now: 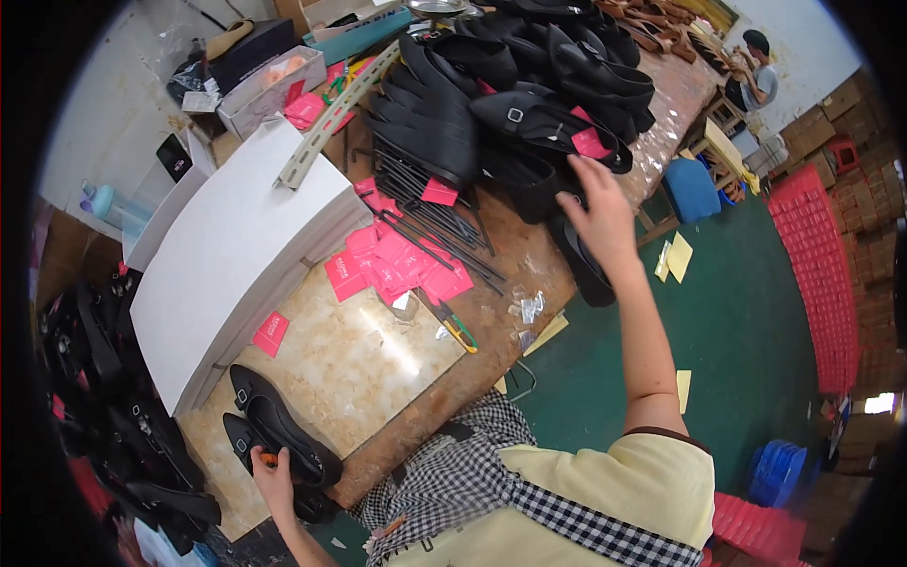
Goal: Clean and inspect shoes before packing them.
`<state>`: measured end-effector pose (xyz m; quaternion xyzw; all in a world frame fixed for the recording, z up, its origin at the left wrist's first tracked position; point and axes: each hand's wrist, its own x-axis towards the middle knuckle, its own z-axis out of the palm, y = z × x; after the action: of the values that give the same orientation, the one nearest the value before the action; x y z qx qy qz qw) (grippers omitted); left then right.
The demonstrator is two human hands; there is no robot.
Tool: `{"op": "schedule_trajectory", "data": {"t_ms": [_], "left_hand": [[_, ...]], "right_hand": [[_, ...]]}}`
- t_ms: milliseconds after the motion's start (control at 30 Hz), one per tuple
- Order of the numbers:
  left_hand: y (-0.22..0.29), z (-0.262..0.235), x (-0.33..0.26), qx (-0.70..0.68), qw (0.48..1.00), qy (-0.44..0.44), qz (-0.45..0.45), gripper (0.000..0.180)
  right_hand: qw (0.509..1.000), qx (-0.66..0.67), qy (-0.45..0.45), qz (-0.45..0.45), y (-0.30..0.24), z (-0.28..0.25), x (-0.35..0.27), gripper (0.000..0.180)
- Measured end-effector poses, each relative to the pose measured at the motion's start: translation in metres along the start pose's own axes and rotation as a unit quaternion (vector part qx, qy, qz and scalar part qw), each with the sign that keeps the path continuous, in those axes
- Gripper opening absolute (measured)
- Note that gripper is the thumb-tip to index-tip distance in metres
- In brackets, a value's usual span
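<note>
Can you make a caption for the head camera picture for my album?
Right hand at a heap of black shoes, left hand at two buckled shoes, pink cards between.

The right arm (650, 331) stretches forward, the right hand (601, 215) loosely spread; the left hand (274, 482), out to the side, is curled.

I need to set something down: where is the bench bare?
The marbled board is bare between the pink cards and the buckled shoes by the left hand; so is most of the white block on top. Crowded: the far end, heaped with black shoes by the right hand.
</note>
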<state>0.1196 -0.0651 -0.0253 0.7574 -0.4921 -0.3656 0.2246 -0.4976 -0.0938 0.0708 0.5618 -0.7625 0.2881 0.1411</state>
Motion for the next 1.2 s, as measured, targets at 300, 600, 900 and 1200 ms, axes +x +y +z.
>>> {"op": "schedule_trajectory", "data": {"t_ms": [300,600,900,1200], "left_hand": [[-0.037,0.006,0.007,-0.034,0.996,0.07,0.046,0.064],[0.046,0.054,-0.018,-0.172,0.984,-0.008,0.037,0.078],[0.103,-0.002,-0.001,0.1,0.98,-0.099,0.142,0.054],[0.169,0.011,0.213,0.317,0.903,0.154,0.244,0.055]], "right_hand": [[0.979,-0.129,-0.158,0.0,0.024,0.001,-0.109,0.032],[0.941,0.159,-0.227,-0.195,-0.2,0.025,-0.143,0.028],[0.805,0.262,-0.431,-0.312,-0.246,0.068,-0.121,0.036],[0.817,0.347,-0.402,-0.224,-0.248,0.046,-0.112,0.038]]}}
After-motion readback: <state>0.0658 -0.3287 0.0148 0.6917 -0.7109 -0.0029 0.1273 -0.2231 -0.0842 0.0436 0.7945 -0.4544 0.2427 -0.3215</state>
